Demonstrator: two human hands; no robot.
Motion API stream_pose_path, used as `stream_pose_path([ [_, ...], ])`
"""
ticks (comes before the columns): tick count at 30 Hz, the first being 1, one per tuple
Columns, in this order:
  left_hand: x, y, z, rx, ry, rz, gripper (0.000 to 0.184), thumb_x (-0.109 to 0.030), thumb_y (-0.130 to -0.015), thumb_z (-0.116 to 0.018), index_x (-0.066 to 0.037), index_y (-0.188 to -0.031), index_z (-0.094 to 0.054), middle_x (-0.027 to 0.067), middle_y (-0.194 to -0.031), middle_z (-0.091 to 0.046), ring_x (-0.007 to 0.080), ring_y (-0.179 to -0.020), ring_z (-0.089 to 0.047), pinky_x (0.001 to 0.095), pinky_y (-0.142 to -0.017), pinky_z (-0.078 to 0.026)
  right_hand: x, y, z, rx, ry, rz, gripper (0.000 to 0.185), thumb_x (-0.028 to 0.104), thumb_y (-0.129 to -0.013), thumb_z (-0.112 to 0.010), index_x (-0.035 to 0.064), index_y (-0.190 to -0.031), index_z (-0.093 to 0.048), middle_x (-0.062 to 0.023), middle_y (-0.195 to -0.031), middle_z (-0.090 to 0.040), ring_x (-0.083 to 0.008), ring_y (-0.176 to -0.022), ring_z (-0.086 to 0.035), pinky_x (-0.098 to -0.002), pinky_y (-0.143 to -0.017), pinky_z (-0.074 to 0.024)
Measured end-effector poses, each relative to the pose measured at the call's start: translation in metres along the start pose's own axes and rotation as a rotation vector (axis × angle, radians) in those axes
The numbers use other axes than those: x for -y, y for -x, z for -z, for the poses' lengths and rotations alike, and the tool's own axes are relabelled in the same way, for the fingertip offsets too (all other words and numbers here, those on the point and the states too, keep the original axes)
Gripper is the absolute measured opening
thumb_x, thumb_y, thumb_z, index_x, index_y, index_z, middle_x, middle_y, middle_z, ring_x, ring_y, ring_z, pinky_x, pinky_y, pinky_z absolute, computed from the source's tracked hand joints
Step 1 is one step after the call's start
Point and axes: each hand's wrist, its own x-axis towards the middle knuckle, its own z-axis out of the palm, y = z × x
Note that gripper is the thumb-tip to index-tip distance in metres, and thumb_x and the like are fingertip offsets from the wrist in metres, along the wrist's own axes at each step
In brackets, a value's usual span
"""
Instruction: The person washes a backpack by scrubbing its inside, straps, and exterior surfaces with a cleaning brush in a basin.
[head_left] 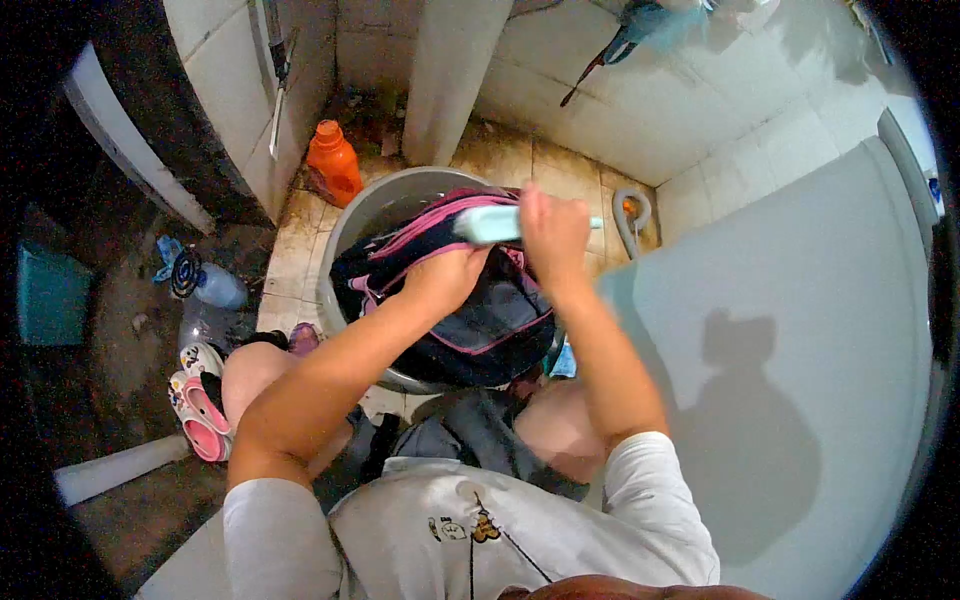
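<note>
A dark backpack with pink piping and pink zip edges lies in a round grey tub, bulging over its rim. My left hand is closed on the upper part of the backpack, its fingertips partly hidden by the fabric. In my right hand is a pale mint scrub brush, gripped near its handle end. The brush lies against the pink-edged top of the backpack, just above my left hand, and its head is slightly blurred.
An orange bottle stands behind the tub, near a white pipe. A grey hose curls by the wall. To the right rises a large pale panel. Pink-lined clogs and a blue bottle are at left.
</note>
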Motion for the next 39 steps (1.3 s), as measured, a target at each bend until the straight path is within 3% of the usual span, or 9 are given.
stream_pose_path([
  [2,0.035,-0.009,-0.025,-0.274,-0.040,-0.435,0.035,-0.037,-0.089,-0.038,-0.014,-0.108,-0.056,0.0177,-0.093,-0.061,0.0372,-0.081,-0.059,0.0460,-0.074,-0.046,0.028,0.001,0.014,-0.045,-0.117,0.147,0.039,0.024,-0.086,-0.044,0.0044,-0.053,-0.053,-0.0144,-0.055,-0.055,-0.0328,-0.050,-0.051,-0.0423,-0.056,-0.0368],
  [9,0.011,0.000,0.002,0.121,-0.333,0.015,0.033,-0.032,-0.089,-0.036,-0.014,-0.107,-0.057,0.0146,-0.094,-0.062,0.0361,-0.082,-0.059,0.0440,-0.074,-0.048,0.012,0.005,0.010,0.023,0.020,0.069,0.037,0.023,-0.086,-0.045,0.0052,-0.055,-0.055,-0.0153,-0.054,-0.054,-0.0334,-0.051,-0.053,-0.0438,-0.056,-0.0387],
  [10,0.022,0.007,-0.007,-0.238,-0.091,-0.244,0.030,-0.030,-0.088,-0.037,-0.013,-0.100,-0.059,0.0155,-0.088,-0.062,0.0358,-0.079,-0.059,0.0453,-0.071,-0.048,0.020,0.003,0.011,-0.003,-0.006,0.243,0.034,0.021,-0.086,-0.042,0.0083,-0.057,-0.057,-0.0098,-0.055,-0.059,-0.0278,-0.048,-0.058,-0.0397,-0.047,-0.0408],
  [13,0.009,-0.007,0.009,0.133,-0.395,-0.011,0.028,-0.030,-0.086,-0.041,-0.012,-0.098,-0.059,0.0159,-0.083,-0.062,0.0352,-0.076,-0.060,0.0465,-0.067,-0.049,-0.012,0.002,-0.007,0.035,0.203,0.210,0.036,0.022,-0.086,-0.041,0.0084,-0.056,-0.057,-0.0098,-0.053,-0.058,-0.0274,-0.049,-0.058,-0.0402,-0.048,-0.0414],
  [19,0.016,0.010,0.002,-0.192,-0.162,-0.261,0.024,-0.015,-0.078,-0.049,-0.007,-0.099,-0.058,0.0132,-0.081,-0.061,0.0332,-0.077,-0.060,0.0420,-0.068,-0.048,0.018,0.004,0.013,0.020,-0.024,0.235,0.025,0.019,-0.083,-0.045,0.0099,-0.063,-0.055,-0.0107,-0.055,-0.059,-0.0265,-0.049,-0.059,-0.0407,-0.048,-0.0419],
  [24,0.005,-0.007,0.007,-0.021,-0.474,-0.255,0.022,-0.016,-0.082,-0.041,-0.012,-0.096,-0.057,0.0177,-0.090,-0.060,0.0344,-0.085,-0.060,0.0450,-0.071,-0.049,-0.018,0.005,-0.005,0.064,0.149,0.089,0.039,0.025,-0.084,-0.048,0.0046,-0.052,-0.055,-0.0151,-0.054,-0.056,-0.0334,-0.051,-0.055,-0.0453,-0.052,-0.0406],
  [27,0.009,0.014,-0.004,-0.154,0.192,-0.128,0.025,-0.015,-0.081,-0.042,-0.013,-0.101,-0.057,0.0188,-0.096,-0.059,0.0361,-0.094,-0.056,0.0437,-0.081,-0.046,0.022,0.004,0.014,-0.010,0.070,0.251,0.027,0.021,-0.082,-0.047,0.0100,-0.059,-0.056,-0.0100,-0.053,-0.058,-0.0271,-0.045,-0.057,-0.0419,-0.046,-0.0410],
  [31,-0.003,-0.007,0.015,0.218,-0.590,-0.099,0.033,-0.025,-0.087,-0.038,-0.016,-0.117,-0.049,0.0172,-0.110,-0.056,0.0301,-0.101,-0.055,0.0406,-0.085,-0.046,-0.026,0.005,-0.013,0.025,0.209,0.152,0.035,0.023,-0.084,-0.045,0.0096,-0.053,-0.055,-0.0099,-0.051,-0.057,-0.0274,-0.043,-0.055,-0.0420,-0.047,-0.0392],
  [39,-0.010,-0.005,0.017,0.125,-0.375,-0.058,0.026,-0.019,-0.082,-0.044,-0.009,-0.104,-0.056,0.0141,-0.099,-0.057,0.0313,-0.093,-0.054,0.0397,-0.085,-0.042,-0.014,0.003,-0.008,0.058,0.062,0.034,0.040,0.029,-0.086,-0.041,0.0089,-0.056,-0.061,-0.0113,-0.052,-0.058,-0.0284,-0.046,-0.056,-0.0441,-0.053,-0.0398],
])
